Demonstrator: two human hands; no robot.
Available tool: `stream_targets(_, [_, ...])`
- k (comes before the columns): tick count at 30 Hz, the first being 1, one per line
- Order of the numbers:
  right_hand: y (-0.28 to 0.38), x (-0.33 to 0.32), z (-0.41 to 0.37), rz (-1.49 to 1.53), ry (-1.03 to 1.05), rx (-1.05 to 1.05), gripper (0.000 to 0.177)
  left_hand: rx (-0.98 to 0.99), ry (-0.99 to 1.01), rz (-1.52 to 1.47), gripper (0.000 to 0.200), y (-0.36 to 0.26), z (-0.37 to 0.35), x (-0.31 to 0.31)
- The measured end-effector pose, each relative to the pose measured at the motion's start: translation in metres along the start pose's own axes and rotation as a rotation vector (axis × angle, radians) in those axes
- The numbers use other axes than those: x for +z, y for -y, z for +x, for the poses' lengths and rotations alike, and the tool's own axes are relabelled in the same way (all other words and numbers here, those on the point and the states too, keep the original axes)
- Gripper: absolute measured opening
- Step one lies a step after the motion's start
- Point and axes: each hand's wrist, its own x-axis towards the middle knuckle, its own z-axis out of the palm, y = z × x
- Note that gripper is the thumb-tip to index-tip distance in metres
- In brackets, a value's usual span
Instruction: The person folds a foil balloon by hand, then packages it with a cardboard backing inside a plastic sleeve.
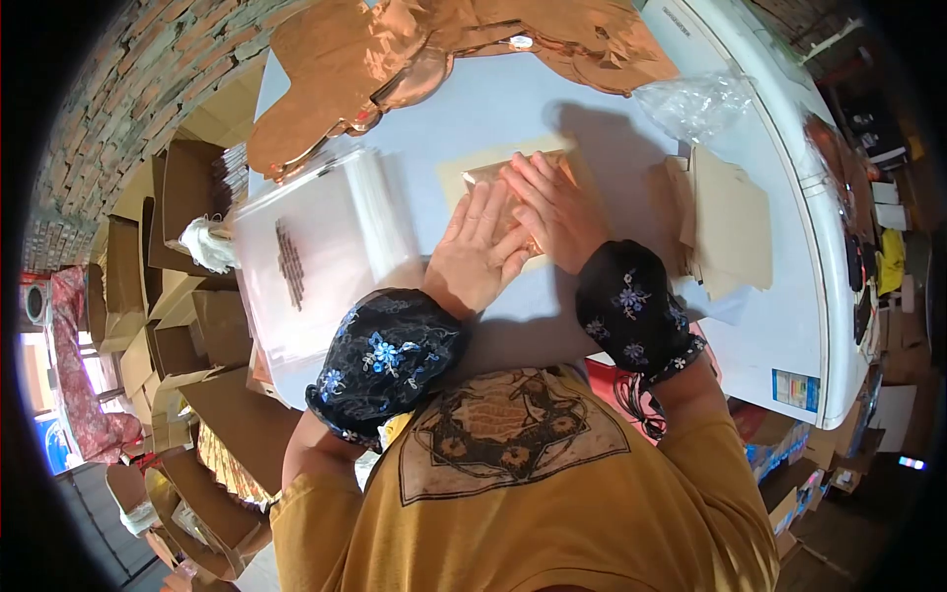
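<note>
Both hands lie palm down, side by side, on a folded copper-coloured foil piece (508,212) that rests on a tan sheet (454,168) at the table's middle. My left hand (478,247) has its fingers stretched and a little apart, with the thumb towards the right. My right hand (554,212) lies with fingers extended over the foil's upper right part. Much of the foil is hidden beneath them. To the left is a stack of clear plastic bags (330,247). Several tan cards (730,217) are piled to the right.
Large copper foil sheets (335,59) spread across the far side of the pale table (493,89). Crumpled clear plastic (695,104) lies at the back right, beside a white appliance-like panel (789,178). Open cardboard boxes (217,331) stand at the left.
</note>
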Motion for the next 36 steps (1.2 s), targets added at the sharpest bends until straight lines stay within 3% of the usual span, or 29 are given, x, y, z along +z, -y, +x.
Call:
stream_targets(6, [-0.005, 0.007, 0.0, 0.021, -0.022, -0.002, 0.049, 0.021, -0.003, -0.005, 0.045, 0.002, 0.002, -0.003])
stream_targets(9, [-0.011, 0.011, 0.002, -0.014, -0.12, -0.107, 0.045, 0.045, -0.019, 0.041, 0.048, 0.004, 0.0, 0.001])
stream_targets(12, [-0.025, -0.012, 0.02, 0.242, -0.065, -0.099, 0.036, 0.037, -0.035, 0.046, 0.05, 0.001, 0.0, 0.0])
stream_targets(15, [-0.07, -0.008, 0.06, 0.601, -0.163, 0.32, 0.029, 0.031, -0.024, 0.03, 0.052, -0.001, 0.001, -0.002])
stream_targets(17, [-0.123, -0.001, 0.104, 0.273, -0.336, 0.191, 0.026, 0.025, -0.029, 0.022, 0.052, -0.001, 0.0, -0.002])
stream_targets(23, [-0.167, -0.006, 0.2, 0.083, -0.212, 0.319, 0.027, -0.016, 0.002, -0.03, 0.051, -0.003, 0.003, -0.007])
stream_targets(26, [-0.189, 0.012, 0.214, -0.018, -0.183, 0.072, 0.026, -0.039, -0.018, -0.047, 0.05, -0.004, 0.002, -0.005])
stream_targets(29, [-0.212, 0.028, 0.223, 0.071, -0.144, -0.014, 0.026, -0.055, -0.007, -0.053, 0.051, -0.005, 0.001, -0.005])
stream_targets(32, [-0.167, 0.0, 0.204, 0.173, -0.072, 0.106, 0.023, -0.067, 0.033, -0.054, 0.051, -0.007, 0.004, -0.01])
stream_targets(33, [-0.148, -0.011, 0.191, 0.418, 0.011, 0.181, 0.016, -0.07, 0.039, -0.051, 0.051, -0.007, 0.004, -0.011])
stream_targets(36, [-0.124, -0.014, 0.148, 0.387, 0.127, 0.007, 0.016, -0.061, 0.03, -0.046, 0.051, -0.006, 0.004, -0.01])
